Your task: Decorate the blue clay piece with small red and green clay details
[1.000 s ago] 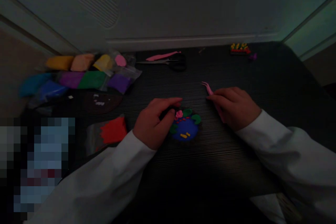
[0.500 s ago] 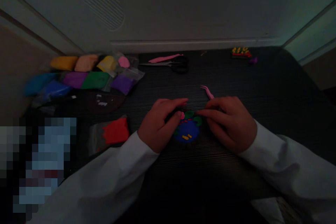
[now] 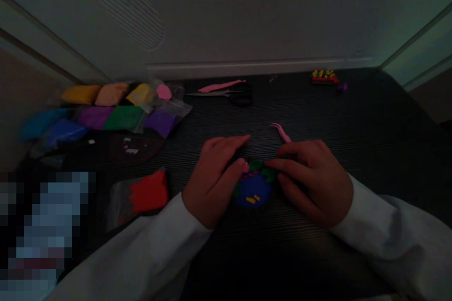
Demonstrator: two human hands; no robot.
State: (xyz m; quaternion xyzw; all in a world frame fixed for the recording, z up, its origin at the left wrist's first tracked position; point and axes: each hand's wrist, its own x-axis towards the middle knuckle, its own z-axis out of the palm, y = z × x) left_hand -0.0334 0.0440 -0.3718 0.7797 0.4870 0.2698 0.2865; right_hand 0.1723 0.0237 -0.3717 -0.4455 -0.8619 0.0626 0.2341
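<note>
A round blue clay piece (image 3: 253, 190) lies on the dark table between my hands. It carries green leaf shapes (image 3: 269, 175), small red bits and two yellow bits (image 3: 250, 200), with a pink clay bit (image 3: 246, 166) at its upper left. My left hand (image 3: 213, 176) rests at its left side, the thumb against the pink bit and the fingers stretched out above. On the right, my right hand (image 3: 314, 181) has its index fingertip at the green leaves, with the thumb apart from it. Pink tweezers (image 3: 281, 132) poke out beyond my right hand, their rear part hidden by it.
Bags of coloured clay (image 3: 123, 117) are grouped at the far left. A red clay bag (image 3: 150, 192) lies left of my left hand. Black scissors (image 3: 242, 95) and a pink tool (image 3: 219, 86) lie near the white panel (image 3: 275, 28). A small flowered clay model (image 3: 324, 77) stands far right.
The whole view has tilted slightly, so everything appears lower. Both hands keep nearly the same places around the blue clay piece.
</note>
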